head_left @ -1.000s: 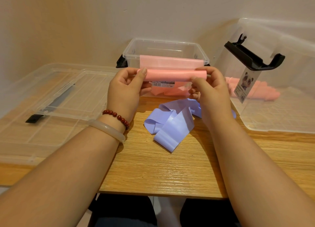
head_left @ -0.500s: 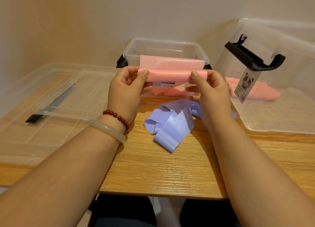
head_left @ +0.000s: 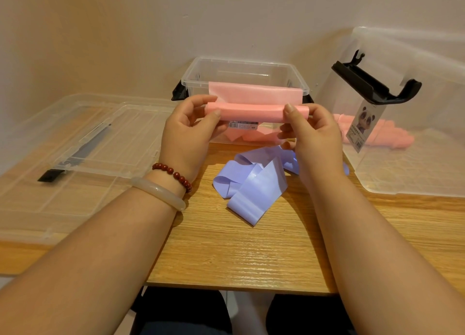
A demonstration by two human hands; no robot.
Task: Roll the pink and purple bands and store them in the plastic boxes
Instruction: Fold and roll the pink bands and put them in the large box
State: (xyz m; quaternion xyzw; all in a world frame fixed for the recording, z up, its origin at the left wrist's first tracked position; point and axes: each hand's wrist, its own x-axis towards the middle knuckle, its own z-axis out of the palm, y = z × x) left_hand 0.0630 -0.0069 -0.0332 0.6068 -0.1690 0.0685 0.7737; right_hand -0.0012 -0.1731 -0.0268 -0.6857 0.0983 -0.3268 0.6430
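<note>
I hold a partly rolled pink band (head_left: 251,112) in the air in front of the small clear box (head_left: 241,68). My left hand (head_left: 188,136) pinches the roll's left end and my right hand (head_left: 312,136) pinches its right end. The unrolled flat part of the band rises behind the roll, over the box's front rim. A loose purple band (head_left: 254,183) lies crumpled on the wooden table below my hands. More pink rolls (head_left: 377,134) lie inside the large clear box (head_left: 415,158) on the right.
A big clear lid (head_left: 75,158) with a black clip lies flat on the left of the table. The large box's black latch (head_left: 372,85) sticks up at the right. A wall stands close behind the boxes. The table's front edge (head_left: 239,288) is near my lap.
My thumbs have turned the roll a little further, so it is slightly thicker and the flat pink part above it is shorter. The purple band has not moved.
</note>
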